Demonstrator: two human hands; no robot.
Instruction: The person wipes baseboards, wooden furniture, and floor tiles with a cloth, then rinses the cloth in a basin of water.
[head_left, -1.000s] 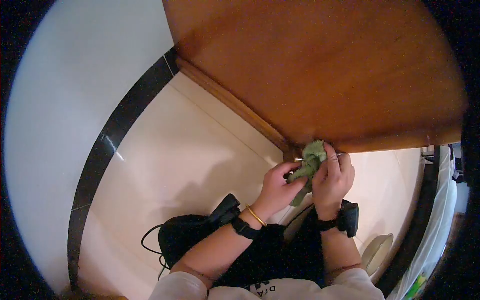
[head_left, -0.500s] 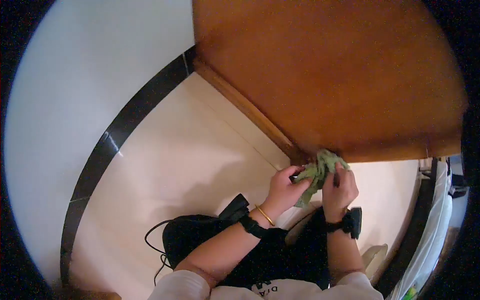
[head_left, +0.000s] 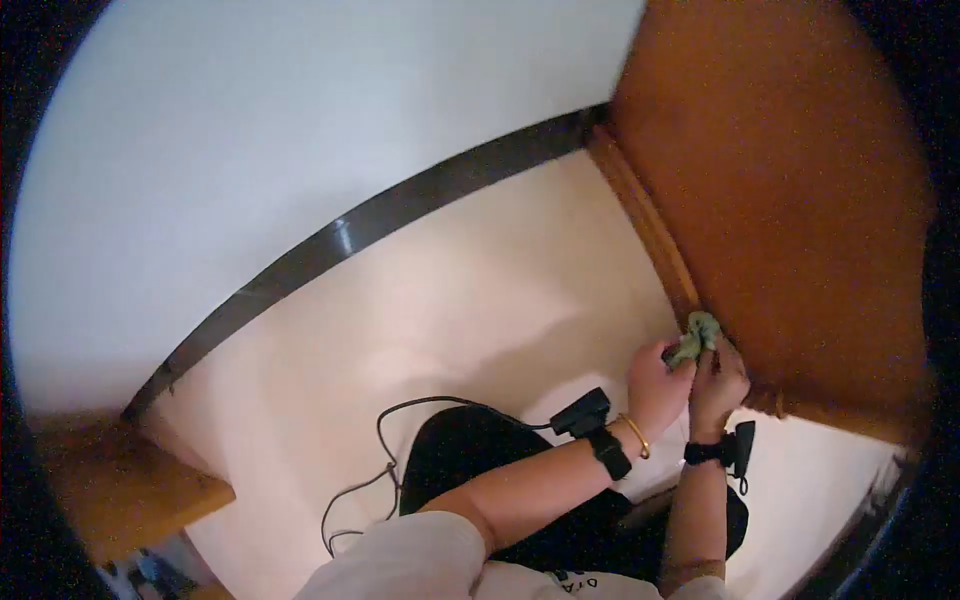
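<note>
The left hand [head_left: 660,388] and right hand [head_left: 720,388] clamp a cloth [head_left: 703,328], partly hidden by them; right, the panel [head_left: 790,200] is cut off.

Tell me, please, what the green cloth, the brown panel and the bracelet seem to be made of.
Green cloth: probably soft textile, matte, since it bunches in folds. Brown panel: perhaps wood, low sheen; warm brown colour suggests it, though grain is unclear. Bracelet: likely metal, polished, judging by its smooth golden shine.

Rag [head_left: 703,327] rough matt cloth; panel [head_left: 780,200] smooth wood; skirting [head_left: 400,212] glossy.
</note>
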